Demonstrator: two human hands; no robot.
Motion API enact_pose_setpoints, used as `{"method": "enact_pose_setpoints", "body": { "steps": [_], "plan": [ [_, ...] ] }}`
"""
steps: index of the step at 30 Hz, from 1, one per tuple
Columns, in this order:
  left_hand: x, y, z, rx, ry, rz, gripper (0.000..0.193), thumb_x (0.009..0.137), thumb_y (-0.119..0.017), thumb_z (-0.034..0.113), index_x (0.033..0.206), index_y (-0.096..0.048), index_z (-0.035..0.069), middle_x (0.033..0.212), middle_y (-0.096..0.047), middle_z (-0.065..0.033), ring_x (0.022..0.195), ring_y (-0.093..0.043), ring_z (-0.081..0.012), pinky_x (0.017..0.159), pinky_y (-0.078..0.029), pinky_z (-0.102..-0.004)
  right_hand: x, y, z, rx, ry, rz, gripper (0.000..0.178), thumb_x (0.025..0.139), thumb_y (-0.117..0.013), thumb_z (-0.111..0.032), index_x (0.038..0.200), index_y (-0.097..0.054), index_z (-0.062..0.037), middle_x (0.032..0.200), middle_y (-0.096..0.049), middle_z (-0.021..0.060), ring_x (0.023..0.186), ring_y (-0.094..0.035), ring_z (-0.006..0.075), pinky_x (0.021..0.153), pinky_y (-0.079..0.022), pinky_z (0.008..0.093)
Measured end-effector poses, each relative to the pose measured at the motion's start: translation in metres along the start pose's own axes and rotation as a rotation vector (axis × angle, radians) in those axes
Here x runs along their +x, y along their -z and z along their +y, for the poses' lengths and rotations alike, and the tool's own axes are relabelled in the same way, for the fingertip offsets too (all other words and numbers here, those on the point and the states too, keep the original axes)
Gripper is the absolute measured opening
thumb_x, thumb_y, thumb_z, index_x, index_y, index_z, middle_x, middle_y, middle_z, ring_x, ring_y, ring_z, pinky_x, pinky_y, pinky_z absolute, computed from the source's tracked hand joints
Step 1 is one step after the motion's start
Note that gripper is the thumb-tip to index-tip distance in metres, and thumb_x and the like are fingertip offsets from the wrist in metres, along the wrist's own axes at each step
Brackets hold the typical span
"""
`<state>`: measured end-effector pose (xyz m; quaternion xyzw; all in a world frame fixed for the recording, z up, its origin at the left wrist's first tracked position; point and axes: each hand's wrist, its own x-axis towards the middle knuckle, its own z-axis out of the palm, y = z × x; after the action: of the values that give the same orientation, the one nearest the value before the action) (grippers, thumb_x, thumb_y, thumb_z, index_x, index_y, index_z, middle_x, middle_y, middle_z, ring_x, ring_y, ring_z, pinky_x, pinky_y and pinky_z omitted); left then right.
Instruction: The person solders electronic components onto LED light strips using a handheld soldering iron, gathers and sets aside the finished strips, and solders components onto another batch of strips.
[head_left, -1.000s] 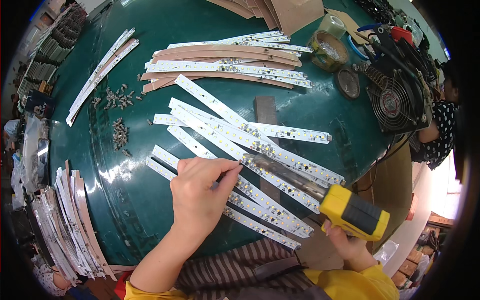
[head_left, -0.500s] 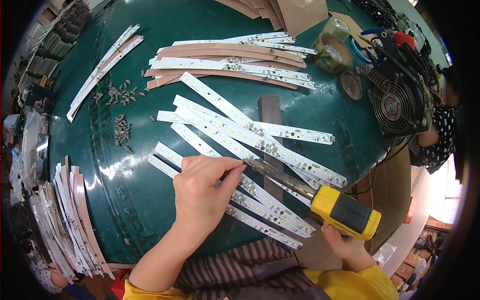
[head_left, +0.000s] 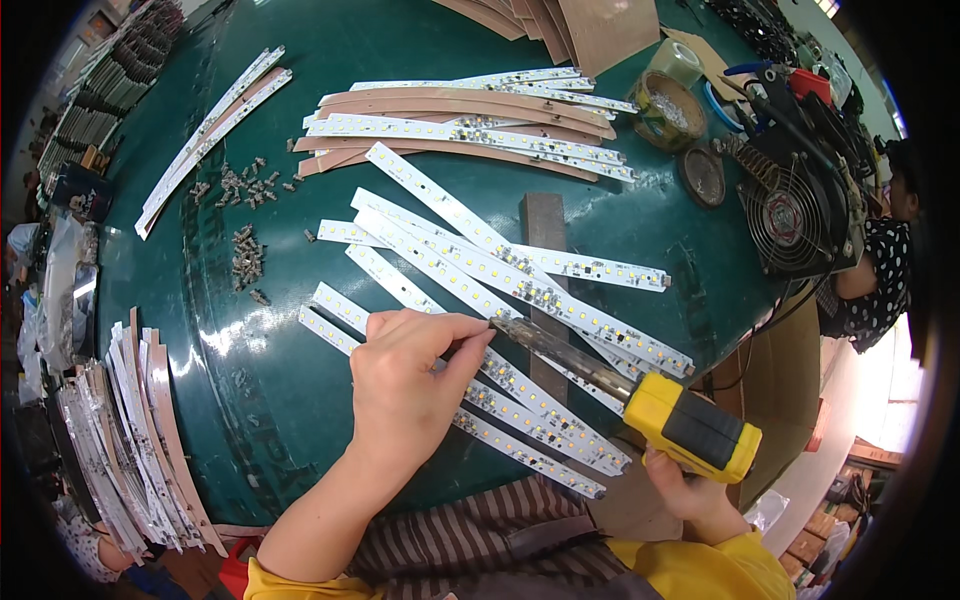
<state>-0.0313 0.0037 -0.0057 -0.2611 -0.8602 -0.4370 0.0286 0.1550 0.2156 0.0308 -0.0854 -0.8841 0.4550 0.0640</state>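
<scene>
My right hand (head_left: 690,495) grips a yellow and black soldering gun (head_left: 692,428), its long dark barrel pointing left and slightly up. Over the middle of the spread of white LED strip boards (head_left: 470,262), my left hand (head_left: 400,385) is closed in a pinch of thumb and forefinger. The gun's tip meets or nearly meets those fingertips; what they pinch is too small to make out. Several strips lie crossed at angles beneath both, some propped over a dark flat bar (head_left: 543,225). Left of them sit two loose clusters of small metal parts (head_left: 247,258).
More LED strips layered with brown card (head_left: 460,105) lie at the back, others at far left (head_left: 205,145) and near left (head_left: 140,440). A tape roll tub (head_left: 665,108), a round tin (head_left: 702,175) and a fan (head_left: 790,215) stand right. Another person (head_left: 870,275) sits beyond it.
Both hands and the soldering gun keep almost the same place. The whole view has shifted very slightly.
</scene>
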Motion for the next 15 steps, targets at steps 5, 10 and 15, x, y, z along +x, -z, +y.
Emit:
{"method": "enact_pose_setpoints", "body": {
  "steps": [5, 10, 15],
  "plan": [
    [0.0003, -0.0008, 0.0008, -0.003, 0.037, -0.028, 0.009, 0.075, -0.08, 0.004, 0.083, -0.075, 0.005, 0.069, -0.068, -0.0052, 0.062, -0.062, -0.0145, 0.064, -0.046, -0.0268, -0.0026, -0.002, 0.0057, 0.047, 0.051, -0.027, 0.033, 0.089, -0.067, -0.005, 0.12, -0.06, 0.0031, 0.101, -0.064, 0.0078, 0.079, -0.062, 0.0132, 0.071, -0.05, 0.0267],
    [-0.0006, 0.0019, 0.0026, -0.024, 0.081, -0.037, 0.01, 0.075, -0.08, 0.005, 0.084, -0.074, 0.006, 0.073, -0.07, -0.0041, 0.069, -0.064, -0.0135, 0.061, -0.048, -0.0259, 0.001, -0.0008, 0.0036, 0.014, 0.114, -0.035, 0.034, 0.089, -0.068, -0.006, 0.121, -0.06, 0.0028, 0.102, -0.065, 0.0088, 0.081, -0.062, 0.0134, 0.072, -0.051, 0.0268],
    [0.0011, 0.0008, 0.0023, -0.021, 0.102, -0.051, 0.011, 0.075, -0.08, 0.005, 0.084, -0.074, 0.006, 0.073, -0.07, -0.0039, 0.071, -0.065, -0.0134, 0.062, -0.049, -0.0261, -0.0048, -0.0047, 0.0031, 0.053, -0.022, 0.043, 0.028, 0.085, -0.07, -0.011, 0.11, -0.066, -0.0007, 0.095, -0.067, 0.0102, 0.077, -0.065, 0.021, 0.069, -0.052, 0.0309]
  ]
}}
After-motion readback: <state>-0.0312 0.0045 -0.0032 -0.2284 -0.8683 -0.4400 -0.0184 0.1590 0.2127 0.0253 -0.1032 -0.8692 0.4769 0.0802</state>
